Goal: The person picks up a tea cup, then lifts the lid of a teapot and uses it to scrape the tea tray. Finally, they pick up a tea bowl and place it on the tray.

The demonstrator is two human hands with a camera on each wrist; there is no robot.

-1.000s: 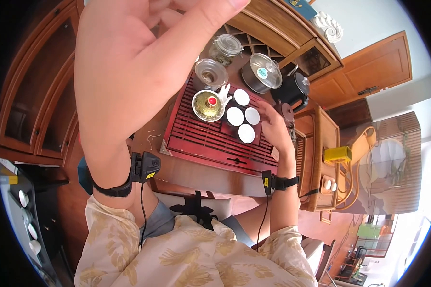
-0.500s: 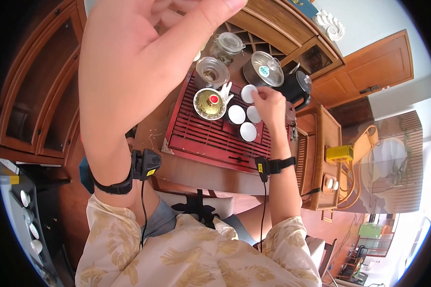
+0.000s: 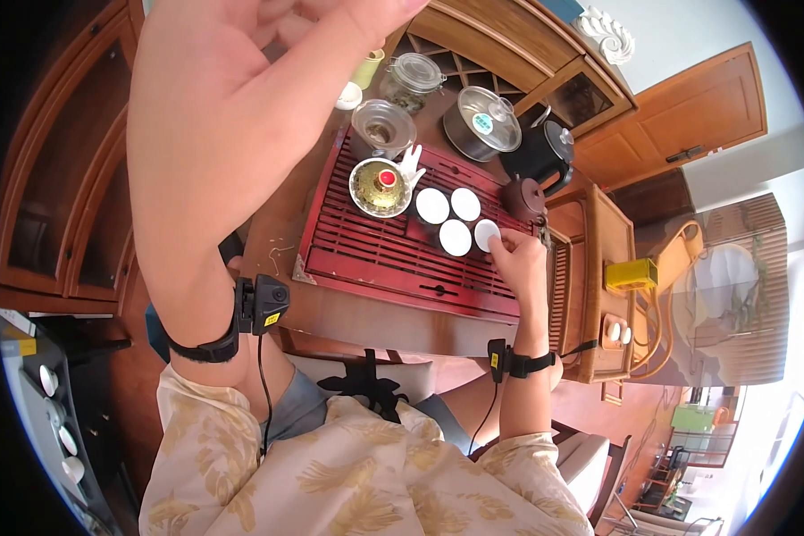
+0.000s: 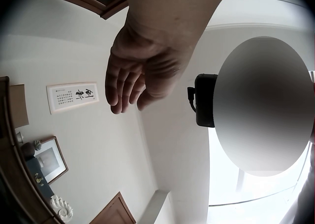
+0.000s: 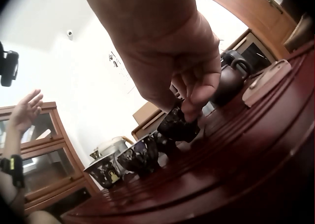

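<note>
My right hand (image 3: 520,259) pinches a small teacup (image 3: 487,235), white inside and dark outside, at the near right corner of the cup group. In the right wrist view that dark patterned cup (image 5: 178,125) tilts slightly between thumb and fingers, close over the red slatted tea tray (image 3: 375,272). Three more cups (image 3: 432,205) stand close together beside it. Left of them sits a patterned bowl (image 3: 380,188) with a red-knobbed golden piece inside. My left hand (image 4: 142,68) is raised near the head camera, holding nothing, its fingers loosely bent.
Behind the tray stand a glass bowl (image 3: 382,127), a clip-top glass jar (image 3: 413,82), a lidded pot (image 3: 481,125) and a black kettle (image 3: 538,152). A brown clay teapot (image 3: 523,198) is at the tray's right. A white figurine (image 3: 412,165) stands beside the patterned bowl.
My right hand went from beside the cups to the farthest cup, took hold of it, and brought it nearer and to the right. My left hand stays raised.
</note>
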